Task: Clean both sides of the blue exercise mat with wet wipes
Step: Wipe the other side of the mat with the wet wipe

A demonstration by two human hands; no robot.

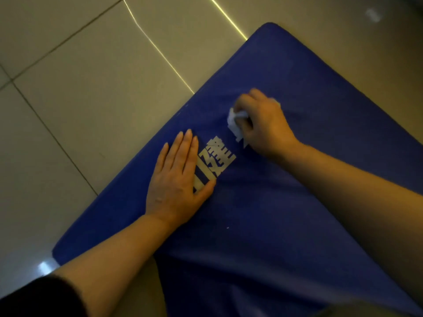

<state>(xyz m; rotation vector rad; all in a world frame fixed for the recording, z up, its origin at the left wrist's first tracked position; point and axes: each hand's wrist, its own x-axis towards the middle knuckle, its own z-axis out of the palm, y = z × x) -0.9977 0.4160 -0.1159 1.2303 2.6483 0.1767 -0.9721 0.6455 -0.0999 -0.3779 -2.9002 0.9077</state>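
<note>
The blue exercise mat (286, 202) lies flat on the floor, running from lower left to upper right, with a white printed logo (212, 163) near its left edge. My left hand (180, 179) lies flat on the mat with straight fingers, partly covering the logo. My right hand (265, 124) grips a crumpled white wet wipe (235, 124) and holds it against the mat just beyond the logo.
Pale glossy floor tiles (80, 88) with dark grout lines surround the mat on the left and far side. A bright reflection streak crosses the tiles toward the mat's far corner (270, 25). A dark sleeve (34, 298) shows at the bottom left.
</note>
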